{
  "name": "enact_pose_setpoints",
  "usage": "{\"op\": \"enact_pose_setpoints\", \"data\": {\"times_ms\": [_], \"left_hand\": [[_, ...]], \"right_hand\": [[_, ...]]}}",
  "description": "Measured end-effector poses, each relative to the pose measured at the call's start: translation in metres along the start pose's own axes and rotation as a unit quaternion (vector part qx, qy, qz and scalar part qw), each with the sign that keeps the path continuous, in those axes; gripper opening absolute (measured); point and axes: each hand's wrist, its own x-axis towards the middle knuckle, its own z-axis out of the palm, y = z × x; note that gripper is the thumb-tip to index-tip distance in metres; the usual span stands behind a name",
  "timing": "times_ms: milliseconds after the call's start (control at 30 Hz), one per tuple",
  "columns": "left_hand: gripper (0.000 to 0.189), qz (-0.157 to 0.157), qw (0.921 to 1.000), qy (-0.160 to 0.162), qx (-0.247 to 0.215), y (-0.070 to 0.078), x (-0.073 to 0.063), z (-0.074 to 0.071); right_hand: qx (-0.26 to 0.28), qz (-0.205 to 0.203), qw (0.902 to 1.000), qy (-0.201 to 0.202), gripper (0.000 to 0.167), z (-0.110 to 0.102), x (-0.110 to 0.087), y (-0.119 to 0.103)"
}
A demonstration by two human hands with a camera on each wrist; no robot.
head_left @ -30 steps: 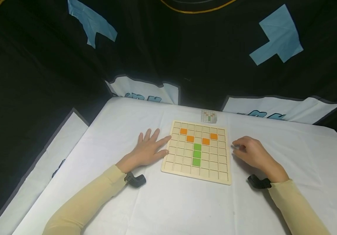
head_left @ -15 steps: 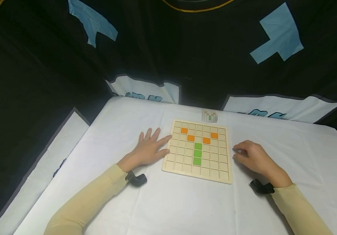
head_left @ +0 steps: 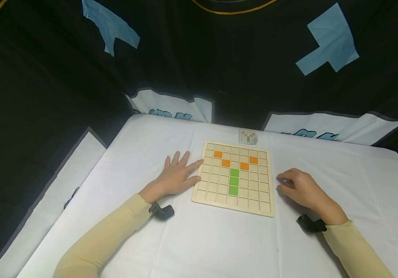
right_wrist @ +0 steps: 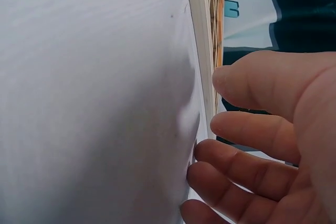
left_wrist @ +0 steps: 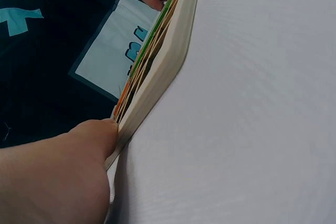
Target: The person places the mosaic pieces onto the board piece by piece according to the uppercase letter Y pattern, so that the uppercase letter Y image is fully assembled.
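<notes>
A pale wooden grid board (head_left: 216,197) lies flat on the table. Three green squares (head_left: 234,181) run in a column down its middle, and several orange squares (head_left: 225,163) spread in a V shape above them. With fingers spread, my left hand (head_left: 175,177) rests on the cloth, its thumb and index fingertip at the board's left edge. My right hand (head_left: 300,188) hovers or rests just right of the board, apart from it. In the right wrist view its fingers (right_wrist: 252,129) are loosely bent and hold nothing.
Behind the board lies a small card (head_left: 248,137) printed with a similar grid pattern. A white cloth (head_left: 216,247) covers the table. Black fabric (head_left: 185,58) with blue shapes hangs at the back and left. Each wrist wears a black band device (head_left: 162,211).
My right hand has drawn slightly down and to the right, a little farther from the board's edge. The left hand, board and squares stay as they were.
</notes>
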Motion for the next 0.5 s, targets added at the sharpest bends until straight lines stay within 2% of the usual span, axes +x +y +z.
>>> {"op": "enact_pose_setpoints", "data": {"times_ms": [500], "left_hand": [[0.064, 0.001, 1.0000, -0.002, 0.003, 0.0000, 0.0038, -0.0042]], "right_hand": [[-0.023, 0.017, 0.9996, 0.002, 0.038, -0.0027, -0.0025, 0.0033]]}}
